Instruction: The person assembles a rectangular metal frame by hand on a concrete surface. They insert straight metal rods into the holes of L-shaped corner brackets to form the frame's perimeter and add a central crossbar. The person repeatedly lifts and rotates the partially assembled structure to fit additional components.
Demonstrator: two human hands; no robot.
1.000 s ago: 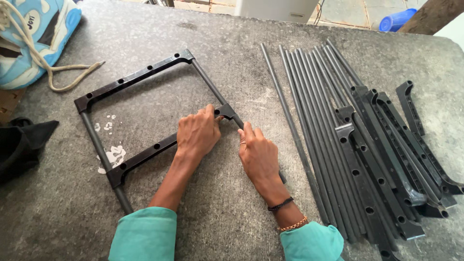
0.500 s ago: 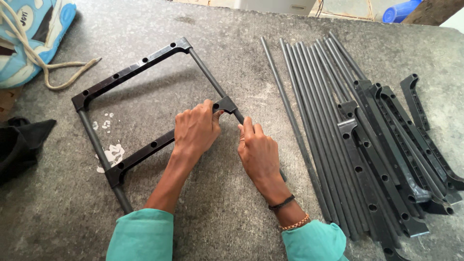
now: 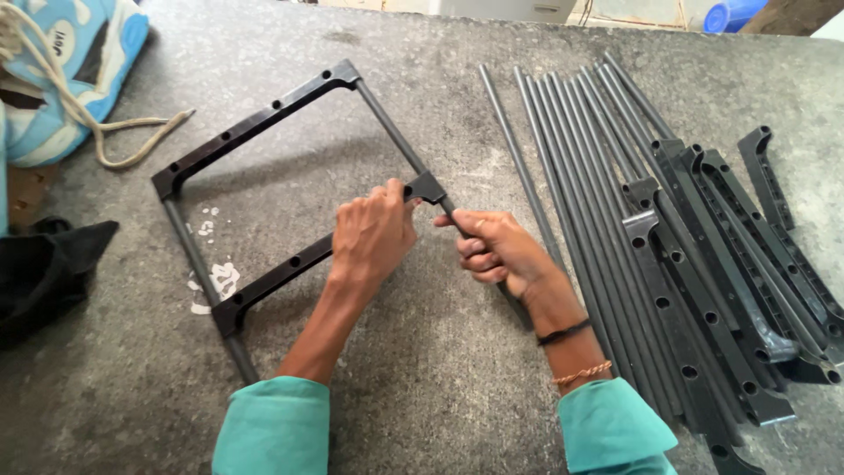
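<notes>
A black frame lies on the grey stone table: two drilled plastic bars, the far bar (image 3: pixel 255 127) and the near bar (image 3: pixel 281 273), joined by thin metal rods. My left hand (image 3: pixel 374 233) grips the right end of the near bar. My right hand (image 3: pixel 497 251) is closed around the right-side rod (image 3: pixel 391 132), just below that bar's end. The left-side rod (image 3: pixel 189 255) runs through both bars and sticks out toward me.
Several loose grey rods (image 3: pixel 563 149) lie side by side to the right. Beyond them sits a pile of black drilled bars (image 3: pixel 703 264). A blue and white shoe (image 3: pixel 66 70) with a loose lace is at the far left, above a black cloth (image 3: pixel 44 273).
My right hand has turned from resting on the rod to a closed grip around it. The frame sits slightly further from me in view; my left hand stays on the bar end.
</notes>
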